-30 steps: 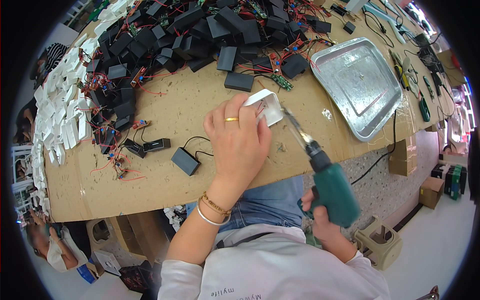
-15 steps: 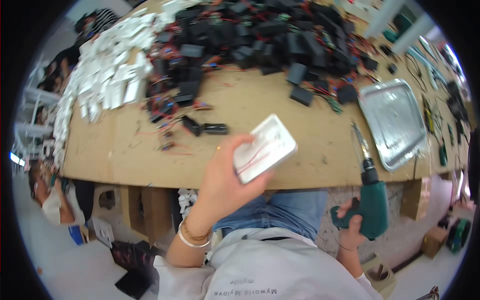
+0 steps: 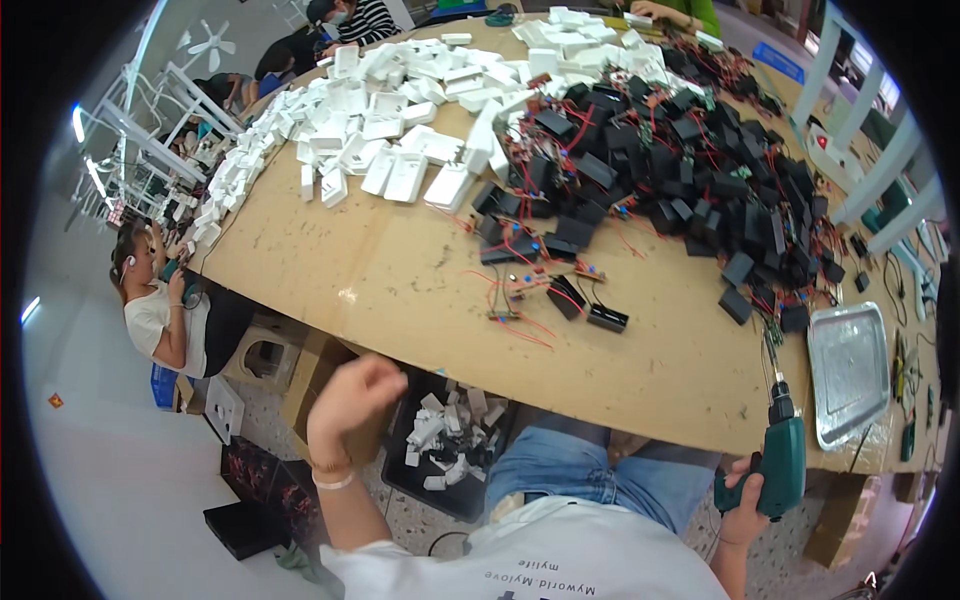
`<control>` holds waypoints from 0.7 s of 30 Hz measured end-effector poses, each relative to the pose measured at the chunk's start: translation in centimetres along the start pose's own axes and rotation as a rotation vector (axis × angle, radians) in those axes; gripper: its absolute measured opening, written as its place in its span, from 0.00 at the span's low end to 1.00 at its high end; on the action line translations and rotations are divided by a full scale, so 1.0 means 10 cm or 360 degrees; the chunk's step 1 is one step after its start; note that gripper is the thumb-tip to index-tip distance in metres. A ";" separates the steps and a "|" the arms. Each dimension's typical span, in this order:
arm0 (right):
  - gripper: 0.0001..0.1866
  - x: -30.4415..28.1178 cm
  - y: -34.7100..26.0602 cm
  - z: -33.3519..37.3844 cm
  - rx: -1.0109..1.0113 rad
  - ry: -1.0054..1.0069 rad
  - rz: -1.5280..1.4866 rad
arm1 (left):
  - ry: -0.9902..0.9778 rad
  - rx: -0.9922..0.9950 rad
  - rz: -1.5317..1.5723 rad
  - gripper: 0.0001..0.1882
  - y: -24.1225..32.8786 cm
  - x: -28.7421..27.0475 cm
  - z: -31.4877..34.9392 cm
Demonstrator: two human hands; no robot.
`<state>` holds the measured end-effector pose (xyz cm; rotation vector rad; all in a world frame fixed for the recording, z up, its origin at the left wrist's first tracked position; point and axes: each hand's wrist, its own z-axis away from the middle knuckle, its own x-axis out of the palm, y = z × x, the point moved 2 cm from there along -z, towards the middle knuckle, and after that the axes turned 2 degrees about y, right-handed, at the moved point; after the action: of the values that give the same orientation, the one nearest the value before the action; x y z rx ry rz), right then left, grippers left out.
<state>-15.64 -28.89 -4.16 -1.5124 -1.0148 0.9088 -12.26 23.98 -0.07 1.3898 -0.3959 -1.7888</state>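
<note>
The left hand (image 3: pixel 355 395) hangs below the near edge of the brown worktable (image 3: pixel 400 270), out over the floor, with its fingers curled loosely toward the palm; nothing shows between them, though the blur keeps me from telling whether they are fully clenched. Just beside it, under the worktable's edge, sits a dark bin (image 3: pixel 450 455) holding a heap of white plastic casings (image 3: pixel 440 435).

The right hand (image 3: pixel 745 500) is low, below the worktable's near right edge, its fingers clenched around the grip of a green power screwdriver (image 3: pixel 782 455). The tool stands nearly upright, and its bit (image 3: pixel 768 350) reaches up across the worktable's edge, just beside a shallow metal tray (image 3: pixel 848 370) that lies at the worktable's right end.

On the worktable's far side lies a broad pile of white casings (image 3: pixel 400 120); to the right of that pile spreads a mass of black modules with red wires (image 3: pixel 680 170). A few loose black modules (image 3: pixel 590 305) with wires rest near the worktable's middle, well apart from both hands.

A cardboard box (image 3: pixel 320 375) stands under the worktable's near left corner. Another person (image 3: pixel 160 310) in a white top sits past the worktable's left end, and 2 more people are at its far side.
</note>
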 end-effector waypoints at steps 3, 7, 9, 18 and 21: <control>0.21 0.13 -0.09 -0.07 0.0029 0.0021 0.0017 | 0.0634 0.0408 0.0008 0.16 0.45 -0.25 -0.90; 0.20 0.24 -0.13 -0.11 -0.0041 -0.0014 0.0055 | 0.1378 0.0812 -0.0526 0.22 0.61 -0.36 -2.23; 0.20 0.26 -0.18 -0.09 -0.0062 0.0013 0.0100 | 0.1391 0.0374 -0.0718 0.29 0.69 -0.32 -2.59; 0.16 0.16 -0.19 -0.13 0.0003 0.0186 0.0123 | 0.1441 0.0511 -0.0299 0.35 1.01 -0.33 -2.19; 0.16 0.11 -0.15 -0.18 0.0041 0.0152 0.0097 | 0.1340 0.0925 0.0129 0.37 1.55 -0.03 -1.51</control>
<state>-13.84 -28.35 -2.41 -1.5571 -0.8895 0.8805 7.84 18.05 5.39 2.3276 -0.5092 -0.8971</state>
